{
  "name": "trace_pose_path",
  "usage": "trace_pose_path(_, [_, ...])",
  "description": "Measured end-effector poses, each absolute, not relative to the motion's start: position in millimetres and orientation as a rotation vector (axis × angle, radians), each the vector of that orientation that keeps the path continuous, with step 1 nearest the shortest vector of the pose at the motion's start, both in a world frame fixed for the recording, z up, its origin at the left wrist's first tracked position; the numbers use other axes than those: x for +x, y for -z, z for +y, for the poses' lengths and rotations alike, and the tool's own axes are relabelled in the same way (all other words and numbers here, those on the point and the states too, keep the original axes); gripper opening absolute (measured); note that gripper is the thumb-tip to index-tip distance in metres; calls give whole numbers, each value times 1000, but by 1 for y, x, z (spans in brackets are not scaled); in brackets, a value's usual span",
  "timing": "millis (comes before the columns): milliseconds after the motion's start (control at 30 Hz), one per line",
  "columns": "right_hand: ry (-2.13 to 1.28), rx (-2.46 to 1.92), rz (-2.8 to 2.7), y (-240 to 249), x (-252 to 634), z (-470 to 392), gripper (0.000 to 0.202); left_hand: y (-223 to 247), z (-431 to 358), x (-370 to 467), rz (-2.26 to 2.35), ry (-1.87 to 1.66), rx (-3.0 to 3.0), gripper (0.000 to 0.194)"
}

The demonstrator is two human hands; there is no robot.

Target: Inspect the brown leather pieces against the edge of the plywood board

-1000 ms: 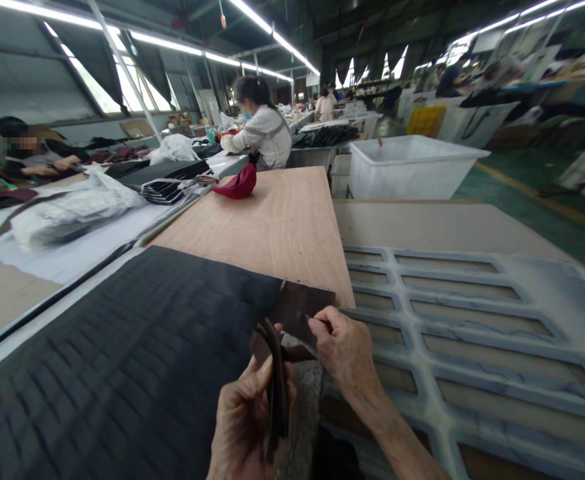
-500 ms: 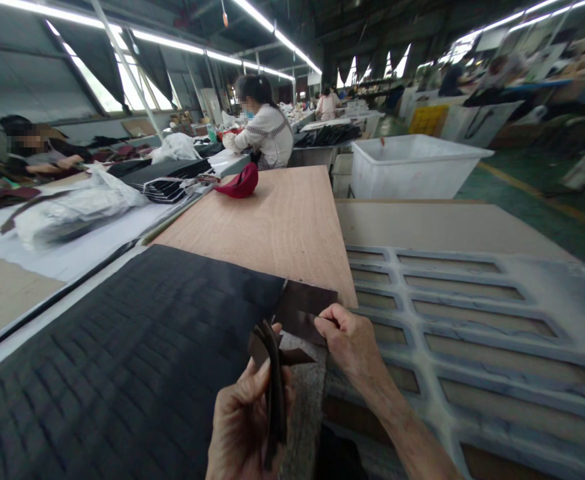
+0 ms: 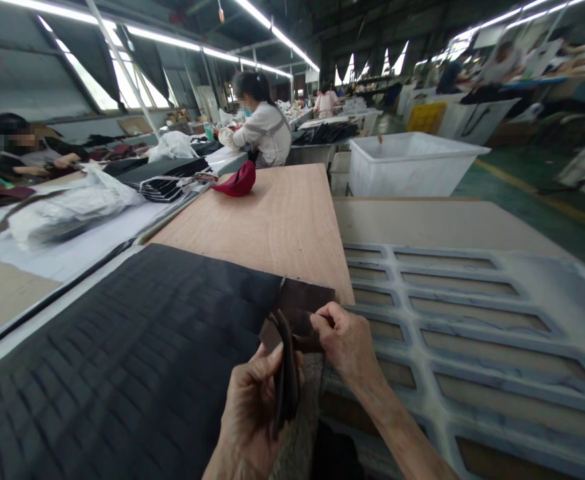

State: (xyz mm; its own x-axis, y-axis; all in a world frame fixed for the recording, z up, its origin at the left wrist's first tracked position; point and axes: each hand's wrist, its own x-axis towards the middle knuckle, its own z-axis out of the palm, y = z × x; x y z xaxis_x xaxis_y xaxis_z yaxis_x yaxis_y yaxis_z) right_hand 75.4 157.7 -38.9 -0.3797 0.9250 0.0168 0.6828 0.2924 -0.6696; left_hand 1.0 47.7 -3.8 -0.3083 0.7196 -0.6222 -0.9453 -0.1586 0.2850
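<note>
My left hand [image 3: 250, 400] is closed around a bundle of dark brown strips [image 3: 286, 377], which stand upright between thumb and fingers. Close by on the right, my right hand [image 3: 347, 340] pinches the end of a brown strip [image 3: 305, 341] that reaches toward the bundle. Whether that strip is still part of the bundle, I cannot tell. Behind both hands a flat dark brown piece [image 3: 310, 295] lies at the corner of the worktop. It borders a large black sheet [image 3: 172, 320] covered in rows of dark strip-like marks, to the left of my hands.
Beyond the sheet is a bare wooden board [image 3: 272, 220] with a red curved fabric piece [image 3: 237, 181]. On the right lies a grey slotted frame [image 3: 407, 300], with a white bin [image 3: 412, 163] behind. Plastic-wrapped goods [image 3: 67, 207] lie left. Co-workers sit farther back.
My left hand has moved up and right with the bundle, closer to my right hand. The strip end that stuck out from the bundle now meets the right fingers.
</note>
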Motion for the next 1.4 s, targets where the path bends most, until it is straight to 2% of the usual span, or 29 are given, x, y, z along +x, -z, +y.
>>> trace_pose_path(167, [-762,-1471,-2067,42,83,147,14,2,49,-2,766,-1733,-447,19])
trace_pose_path(867, [-989,-1640,-1864,41,89,147,16,-6,55,-7,864,-1712,-544,15])
trace_pose_path(1200, [-1306,-1536,-1387,69,104,150,14,-9,48,-4,811,-1818,-559,22])
trace_pose_path(1400, [-1509,-1394,-1323,48,126,118,35,-3,4,11,938,-1744,-306,41])
